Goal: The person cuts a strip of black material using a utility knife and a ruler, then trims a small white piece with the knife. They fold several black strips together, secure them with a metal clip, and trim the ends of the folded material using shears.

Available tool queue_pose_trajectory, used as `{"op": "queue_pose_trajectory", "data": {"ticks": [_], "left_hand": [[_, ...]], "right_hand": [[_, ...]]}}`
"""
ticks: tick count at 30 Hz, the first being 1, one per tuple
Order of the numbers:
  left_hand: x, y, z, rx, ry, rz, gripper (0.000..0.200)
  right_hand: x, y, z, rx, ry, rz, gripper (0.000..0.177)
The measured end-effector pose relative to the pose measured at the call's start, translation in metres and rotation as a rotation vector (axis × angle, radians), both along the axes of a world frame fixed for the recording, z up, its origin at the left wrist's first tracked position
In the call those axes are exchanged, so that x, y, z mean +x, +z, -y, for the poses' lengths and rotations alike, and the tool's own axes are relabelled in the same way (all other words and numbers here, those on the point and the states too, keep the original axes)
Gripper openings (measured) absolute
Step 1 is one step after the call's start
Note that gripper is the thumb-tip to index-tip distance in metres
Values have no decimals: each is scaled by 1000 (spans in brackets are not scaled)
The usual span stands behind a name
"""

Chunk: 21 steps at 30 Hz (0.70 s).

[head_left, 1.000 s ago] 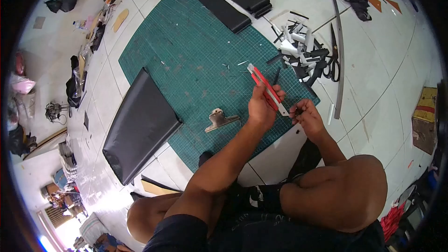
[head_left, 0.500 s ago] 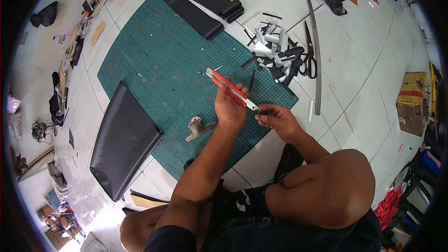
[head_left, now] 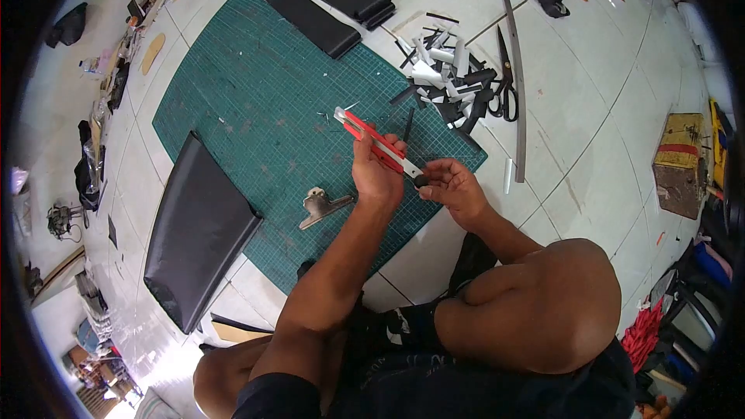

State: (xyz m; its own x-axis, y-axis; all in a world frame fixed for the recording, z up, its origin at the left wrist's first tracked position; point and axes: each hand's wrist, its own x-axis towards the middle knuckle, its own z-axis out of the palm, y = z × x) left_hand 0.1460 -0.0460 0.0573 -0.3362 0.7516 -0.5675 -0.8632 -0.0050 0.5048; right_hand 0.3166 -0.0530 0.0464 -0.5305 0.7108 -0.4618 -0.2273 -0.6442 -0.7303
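Note:
My left hand (head_left: 378, 178) is wrapped round a red and white utility knife (head_left: 380, 144), which lies slanted above the cutting mat with its lower end toward my other hand. A black end cap (head_left: 421, 181) sits at that lower end. My right hand (head_left: 456, 194) pinches at the cap with thumb and fingers. Beneath both hands spreads the green cutting mat (head_left: 233, 70). Beside my left forearm rests a metal bulldog clip (head_left: 320, 207). A thin black strip (head_left: 409, 124) lies just beyond the knife.
Black and white scraps (head_left: 446, 77) are heaped at the mat's right corner, near black scissors (head_left: 506, 81) and a long metal ruler (head_left: 516, 93). Folded black sheets (head_left: 318, 19) lie at the back, and a large black piece (head_left: 198, 237) at the left. A wooden box (head_left: 679, 167) stands right.
The black cap, held in my right fingers a moment ago, now shows at the knife's end. My right fingers have loosened slightly. The whole view has shifted a little.

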Motion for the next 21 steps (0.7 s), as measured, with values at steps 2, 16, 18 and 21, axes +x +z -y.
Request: {"op": "queue_pose_trajectory", "data": {"ticks": [2, 16, 18, 21], "left_hand": [[0, 0, -1, -7, -6, 6, 32], [19, 2, 10, -65, -117, -25, 46], [19, 4, 11, -53, -164, -1, 51], [20, 8, 14, -27, -264, 62, 58]], "right_hand": [[0, -1, 1, 16, -9, -15, 43], [-4, -8, 7, 85, -52, 16, 37], [-3, -13, 10, 142, -22, 29, 34], [-3, -22, 13, 161, -25, 15, 28]]}}
